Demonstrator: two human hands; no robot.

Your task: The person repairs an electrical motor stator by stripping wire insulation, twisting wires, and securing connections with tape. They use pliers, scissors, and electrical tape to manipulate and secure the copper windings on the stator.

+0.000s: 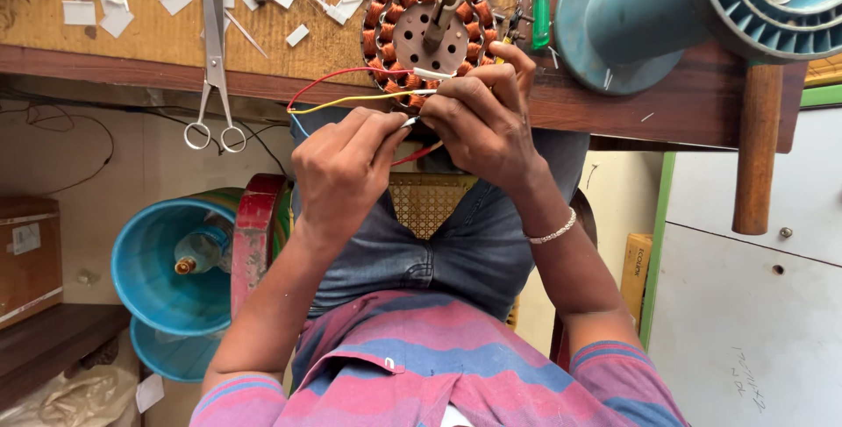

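Wooden workbench (158,41) in front of you carries scissors (215,50), white paper pieces (96,6), a green screwdriver (541,8) and a big blue spool (667,15). Your right hand (478,120) pinches the red and yellow wires (351,85) close to the copper-wound stator (430,28) at the bench edge. Your left hand (342,173) is closed tight on a wire end just beside it.

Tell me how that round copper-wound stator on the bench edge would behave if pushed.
The stator looks dense with copper coils, so probably heavy for its size. Lying flat, it likely slides rather than rolls. Its red and yellow leads look floppy, and both hands grip them, so they might tug.
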